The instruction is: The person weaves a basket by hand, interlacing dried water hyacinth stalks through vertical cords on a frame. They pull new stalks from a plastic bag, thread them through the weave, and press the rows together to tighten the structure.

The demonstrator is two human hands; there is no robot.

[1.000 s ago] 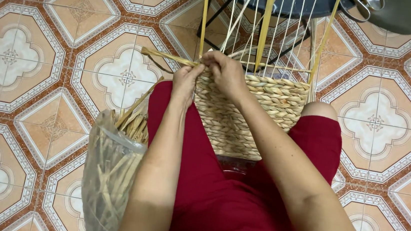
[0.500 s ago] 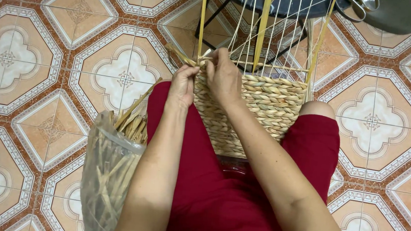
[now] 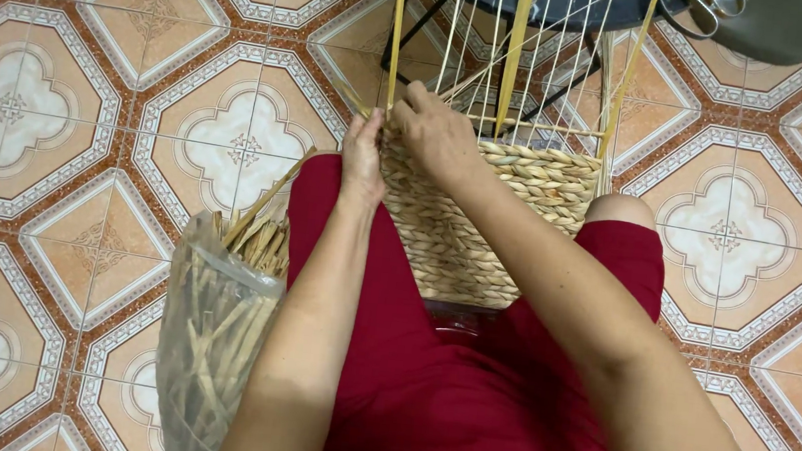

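patterned floor tiles [image 3: 87, 127] underneath; red-clad lap [image 3: 463, 398] carries woven basket [image 3: 480, 223] with upright stakes [image 3: 516, 50] – clear bag of straw strips [image 3: 214, 335] by left thigh; left hand [image 3: 364, 153] and right hand [image 3: 439, 136] pinch straw strand [image 3: 350, 98] at rim.

Tan woven basket [image 3: 481, 214]; red clothing [image 3: 463, 398]; orange-white patterned tiles [image 3: 87, 127].

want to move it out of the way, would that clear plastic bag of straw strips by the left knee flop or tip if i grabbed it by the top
The plastic bag probably feels light, since it holds only thin dried strips. Its thin crinkled film would likely sag when gripped. It may tip, as it stands tall and narrow with strips poking out loose on top.
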